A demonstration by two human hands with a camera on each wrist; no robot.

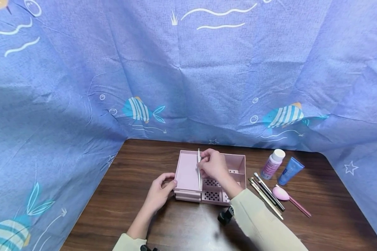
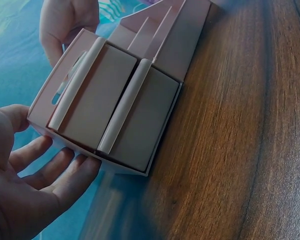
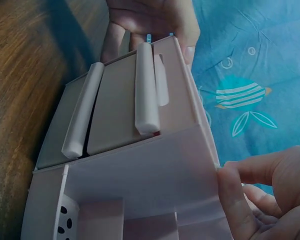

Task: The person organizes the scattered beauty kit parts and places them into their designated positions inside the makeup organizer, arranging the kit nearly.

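A pale pink desk organizer (image 1: pixel 188 170) stands on the wooden table. Two stacked drawers (image 2: pixel 115 95) with long handle bars fill its left part, both pushed in. To the right are lower compartments, some with dotted inner walls (image 1: pixel 212 196). My left hand (image 1: pixel 158 193) is at the organizer's left side, fingertips against that side and its upper front corner. With thumb and index finger, my right hand (image 1: pixel 213 164) pinches the top edge of the upright wall (image 3: pixel 155 170) between drawer part and compartments. Its forearm covers some of the compartments.
At right on the table (image 1: pixel 128 157) stand a pink bottle with white cap (image 1: pixel 272 164) and a blue tube (image 1: pixel 290 170). Several slim brushes (image 1: pixel 265 195) lie before them, beside a pink egg-shaped sponge (image 1: pixel 280 192) and a thin pink stick (image 1: pixel 300 206). Fish-printed blue cloth (image 1: pixel 188 87) hangs behind.
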